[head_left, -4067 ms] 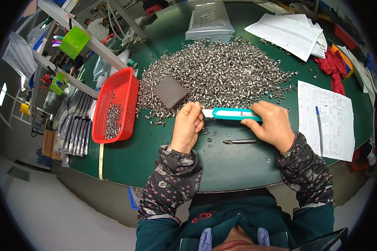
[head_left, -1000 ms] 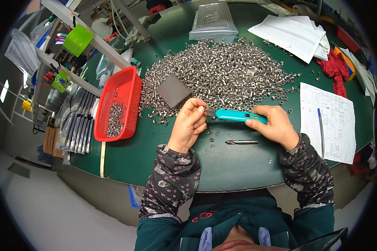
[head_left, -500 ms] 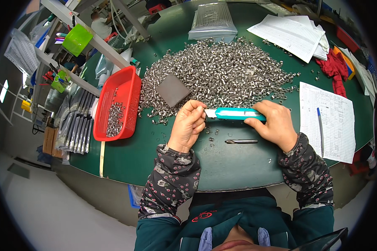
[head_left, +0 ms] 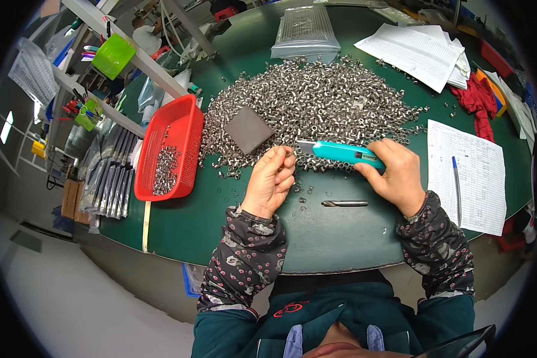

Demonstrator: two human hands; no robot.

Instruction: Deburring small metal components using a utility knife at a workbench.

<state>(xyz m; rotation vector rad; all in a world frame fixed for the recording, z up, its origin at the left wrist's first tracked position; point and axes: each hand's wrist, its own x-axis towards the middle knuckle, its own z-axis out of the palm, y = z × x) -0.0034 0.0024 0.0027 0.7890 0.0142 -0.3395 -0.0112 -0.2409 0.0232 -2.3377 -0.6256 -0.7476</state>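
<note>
My right hand [head_left: 395, 175] is closed round the end of a teal utility knife [head_left: 340, 153], whose blade points left. My left hand [head_left: 270, 181] pinches a small metal ring [head_left: 289, 153] between thumb and fingertips, mostly hidden by them. A short gap separates the blade tip from that hand. Behind both hands spreads a wide heap of small metal rings [head_left: 328, 95]. On its near left part lies a dark grey square block [head_left: 248, 130]. A drill bit [head_left: 344, 203] rests on the green table in front of me, with several loose rings left of it.
A red plastic basket [head_left: 194, 143] with some metal rings inside stands left of the heap. To the right lies a printed sheet [head_left: 480, 185] with a blue pen [head_left: 456, 179]. Clear plastic bags [head_left: 305, 30] and more papers [head_left: 408, 53] lie at the back, near a red cloth [head_left: 478, 101].
The knife blade has moved up and away from my left fingertips, and the knife now tilts down toward my right hand. My left hand stays nearly in place.
</note>
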